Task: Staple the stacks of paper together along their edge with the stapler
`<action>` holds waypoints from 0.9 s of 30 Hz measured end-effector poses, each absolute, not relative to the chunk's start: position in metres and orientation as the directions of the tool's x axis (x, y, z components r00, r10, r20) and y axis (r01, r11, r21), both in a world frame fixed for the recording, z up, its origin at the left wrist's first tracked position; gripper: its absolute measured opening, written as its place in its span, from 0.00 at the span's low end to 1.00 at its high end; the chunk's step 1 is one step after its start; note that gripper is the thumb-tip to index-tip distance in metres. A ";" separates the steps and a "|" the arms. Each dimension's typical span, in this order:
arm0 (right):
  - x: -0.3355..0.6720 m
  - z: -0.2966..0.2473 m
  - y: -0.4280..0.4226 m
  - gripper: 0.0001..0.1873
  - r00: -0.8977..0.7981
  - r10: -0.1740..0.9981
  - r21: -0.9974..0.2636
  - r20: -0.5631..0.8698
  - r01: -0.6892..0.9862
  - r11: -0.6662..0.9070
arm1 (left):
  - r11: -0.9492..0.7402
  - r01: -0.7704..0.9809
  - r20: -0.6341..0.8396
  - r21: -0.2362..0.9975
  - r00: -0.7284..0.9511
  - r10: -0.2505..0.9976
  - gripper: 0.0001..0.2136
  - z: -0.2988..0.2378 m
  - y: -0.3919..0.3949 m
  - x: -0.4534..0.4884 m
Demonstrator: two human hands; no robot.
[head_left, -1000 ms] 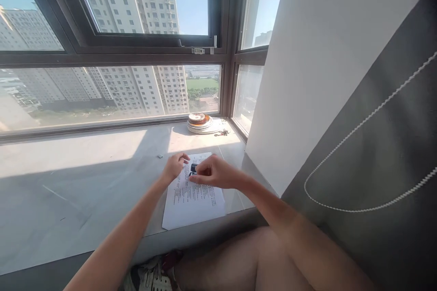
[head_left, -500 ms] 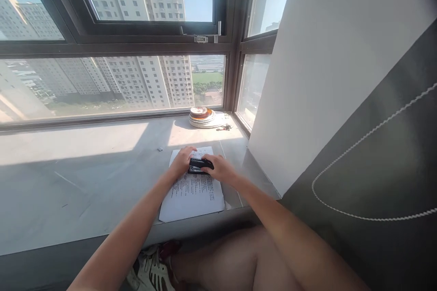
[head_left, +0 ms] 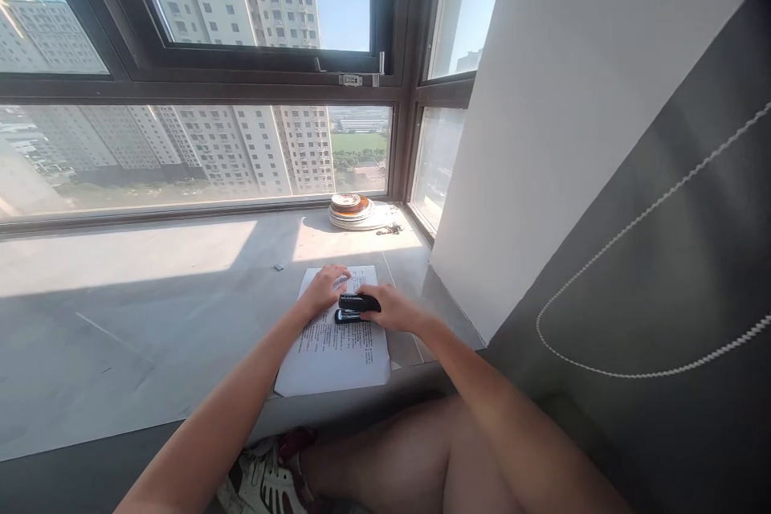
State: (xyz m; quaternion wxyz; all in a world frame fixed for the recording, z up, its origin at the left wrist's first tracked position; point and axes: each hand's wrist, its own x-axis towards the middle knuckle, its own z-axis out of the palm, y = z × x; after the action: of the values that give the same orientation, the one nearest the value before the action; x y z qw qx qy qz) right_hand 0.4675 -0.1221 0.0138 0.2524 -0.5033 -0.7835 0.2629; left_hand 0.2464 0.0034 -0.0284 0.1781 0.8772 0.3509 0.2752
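A black stapler (head_left: 358,303) with its jaws parted is in my right hand (head_left: 394,307), which grips its right end with thumb and fingers. Beneath it, printed sheets of paper (head_left: 331,373) lie on the grey window ledge, close to its front edge. My left hand (head_left: 325,289) is just left of the stapler, over the upper left part of the paper. Its fingers are loosely bent and apart, with nothing in them. How many sheets there are, I cannot tell.
A stack of plates (head_left: 350,213) stands by the window corner, with a small dark chain-like item (head_left: 390,230) beside it. A small grey piece (head_left: 278,267) lies on the ledge (head_left: 150,337). On the right are a white wall (head_left: 511,120) and a hanging beaded cord (head_left: 608,257).
My left hand has come off the stapler's left end. The stapler, in my right hand, has shifted a little toward me and its jaws look wider apart.
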 end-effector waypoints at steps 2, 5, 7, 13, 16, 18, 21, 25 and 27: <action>0.468 0.011 -0.121 0.18 -0.380 0.916 -0.670 0.127 0.648 0.362 | -0.686 0.519 0.357 0.510 0.598 0.718 0.13 -0.030 0.004 0.246; 0.471 0.010 -0.121 0.16 -0.379 0.918 -0.691 0.118 0.632 0.350 | -0.681 0.526 0.350 0.510 0.596 0.723 0.14 -0.033 0.003 0.248; 0.474 0.012 -0.122 0.17 -0.379 0.917 -0.717 0.120 0.606 0.344 | -0.684 0.533 0.345 0.499 0.601 0.721 0.14 -0.034 0.002 0.249; 0.490 0.025 -0.129 0.23 -0.387 0.916 -0.733 0.101 0.594 0.332 | -0.683 0.541 0.341 0.492 0.602 0.722 0.14 -0.031 -0.002 0.252; 0.494 0.026 -0.130 0.23 -0.400 0.909 -0.736 0.117 0.579 0.350 | -0.675 0.539 0.346 0.504 0.591 0.729 0.14 -0.030 -0.003 0.254; 0.494 0.025 -0.129 0.21 -0.410 0.905 -0.713 0.117 0.599 0.364 | -0.668 0.546 0.346 0.506 0.581 0.737 0.15 -0.031 -0.003 0.254; 0.490 0.020 -0.127 0.12 -0.376 0.917 -0.660 0.135 0.656 0.366 | -0.654 0.571 0.340 0.496 0.565 0.751 0.15 -0.032 -0.003 0.253; 0.480 0.014 -0.128 0.10 -0.357 0.918 -0.657 0.170 0.653 0.376 | -0.636 0.589 0.329 0.499 0.550 0.768 0.16 -0.034 -0.001 0.252; 0.475 0.011 -0.130 0.10 -0.358 0.920 -0.659 0.159 0.655 0.369 | -0.625 0.587 0.331 0.514 0.537 0.776 0.16 -0.036 0.001 0.252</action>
State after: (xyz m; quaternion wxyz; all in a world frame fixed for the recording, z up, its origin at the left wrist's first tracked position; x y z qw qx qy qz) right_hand 0.4745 -0.1299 0.0113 0.2626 -0.5021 -0.7845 0.2521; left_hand 0.2517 0.0014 -0.0355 0.1732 0.8592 0.3967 0.2727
